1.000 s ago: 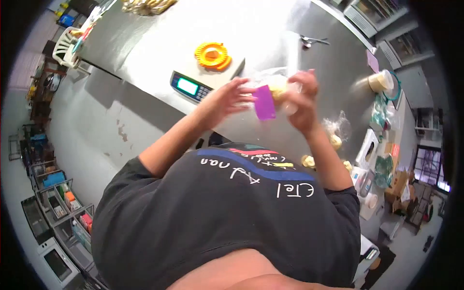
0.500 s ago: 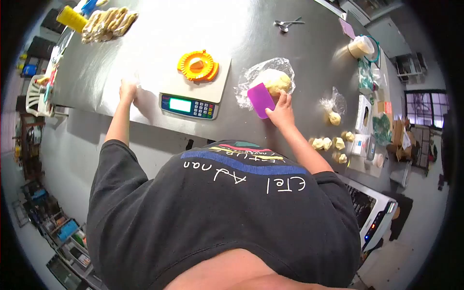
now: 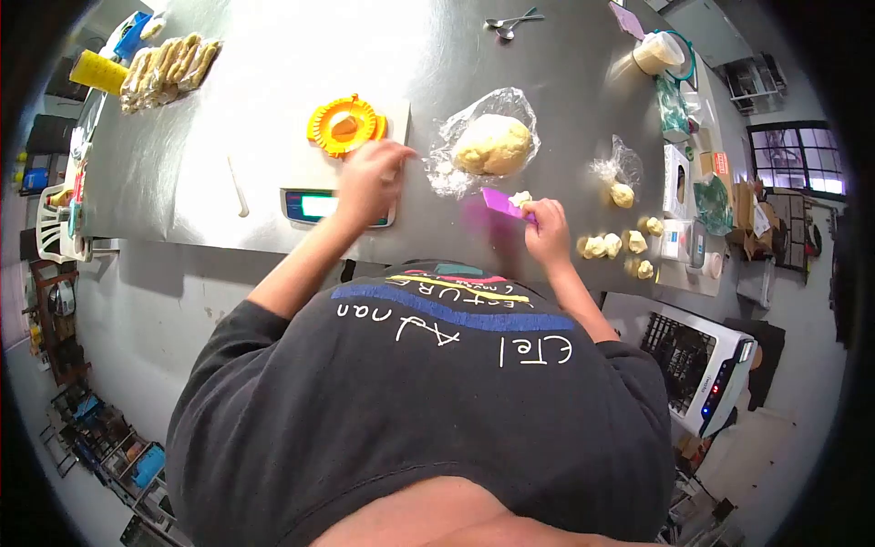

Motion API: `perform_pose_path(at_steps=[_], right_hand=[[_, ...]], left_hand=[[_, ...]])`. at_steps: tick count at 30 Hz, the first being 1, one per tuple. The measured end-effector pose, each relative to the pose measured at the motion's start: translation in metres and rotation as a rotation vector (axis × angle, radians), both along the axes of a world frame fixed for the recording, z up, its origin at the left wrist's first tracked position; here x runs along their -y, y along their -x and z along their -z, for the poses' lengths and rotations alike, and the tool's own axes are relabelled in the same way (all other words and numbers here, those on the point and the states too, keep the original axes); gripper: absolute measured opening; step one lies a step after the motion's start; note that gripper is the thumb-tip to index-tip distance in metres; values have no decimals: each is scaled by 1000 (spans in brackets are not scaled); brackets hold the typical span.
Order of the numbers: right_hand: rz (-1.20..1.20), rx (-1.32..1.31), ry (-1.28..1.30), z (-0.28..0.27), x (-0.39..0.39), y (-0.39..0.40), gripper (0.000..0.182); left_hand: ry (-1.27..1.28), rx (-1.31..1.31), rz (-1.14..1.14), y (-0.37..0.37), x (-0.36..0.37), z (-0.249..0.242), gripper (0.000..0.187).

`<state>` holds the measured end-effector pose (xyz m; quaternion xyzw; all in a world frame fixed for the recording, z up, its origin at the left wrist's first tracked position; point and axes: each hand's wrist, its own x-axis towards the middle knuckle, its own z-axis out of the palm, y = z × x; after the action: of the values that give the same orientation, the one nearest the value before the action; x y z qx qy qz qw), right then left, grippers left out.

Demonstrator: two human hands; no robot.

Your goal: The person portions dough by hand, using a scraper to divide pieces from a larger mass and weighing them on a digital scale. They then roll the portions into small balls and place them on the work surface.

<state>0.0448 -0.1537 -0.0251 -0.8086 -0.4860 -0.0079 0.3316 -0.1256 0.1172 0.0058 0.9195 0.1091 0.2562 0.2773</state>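
Note:
My right hand grips a purple dough scraper, with a small piece of dough resting on it. Just beyond lies a large pale yellow lump of dough on crumpled plastic wrap. Over the right side of the digital scale, my left hand is slightly blurred, fingers stretched toward the dough and nothing visible in them. An orange dumpling mold sits on the scale's plate, with a piece of dough inside it. A thin white stick-like tool lies left of the scale.
Several small dough pieces lie at the right, near a wrapped dough piece. Metal spoons lie at the far side. Packed finger-shaped items and a yellow roll stand far left. Tubs and boxes line the right edge.
My left hand has left the white tool on the table and moved right, over the scale. My right hand has drawn the scraper back from the large dough, now with a small piece on it.

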Motion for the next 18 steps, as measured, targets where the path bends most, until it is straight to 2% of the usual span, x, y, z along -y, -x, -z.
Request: perform_pose_path(at_steps=[2, 4, 5, 6, 8, 13, 14, 18], right_hand=[[-10, -5, -40, -1, 8, 1, 21], [-85, 63, -81, -2, 15, 1, 22], [-83, 63, -83, -2, 18, 0, 22], [-107, 88, -105, -2, 21, -2, 21], [-132, 112, -129, -4, 27, -5, 21], [-151, 125, -212, -15, 49, -20, 20], [-157, 122, -215, -16, 53, -23, 20], [-222, 109, -269, -40, 59, -33, 19]], left_hand=[[145, -168, 65, -30, 38, 19, 24], [150, -214, 17, -57, 55, 51, 25], [59, -266, -61, -67, 58, 68, 30], [55, -267, -60, -73, 58, 74, 30], [101, -367, -200, -82, 59, 87, 34], [79, -337, -229, -77, 55, 93, 18], [107, -374, -236, -73, 57, 93, 21], [209, -117, -315, -53, 81, 56, 17]])
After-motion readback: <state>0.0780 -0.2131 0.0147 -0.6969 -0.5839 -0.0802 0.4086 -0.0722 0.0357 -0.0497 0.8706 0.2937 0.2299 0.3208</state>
